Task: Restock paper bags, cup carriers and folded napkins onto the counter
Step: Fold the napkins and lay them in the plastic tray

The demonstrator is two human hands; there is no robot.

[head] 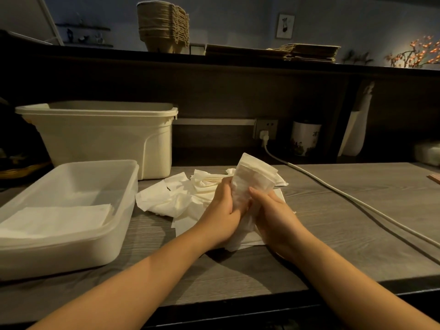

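White napkin bundle [256,177] is held upright between both grips above the bench [338,210]; left grip [223,210] and right grip [273,216] each curl their fingers round its lower part. Loose napkins [173,198] lie just left of the grips, and a plastic tray [59,253] holding folded napkins [54,220] sits farther left.

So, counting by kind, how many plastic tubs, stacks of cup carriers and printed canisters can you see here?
Plastic tubs: 2, the tall bin and the shallow tray
Stacks: 1, the cup carrier stack on the upper shelf
Canisters: 1, the printed canister by the wall socket
Total: 4
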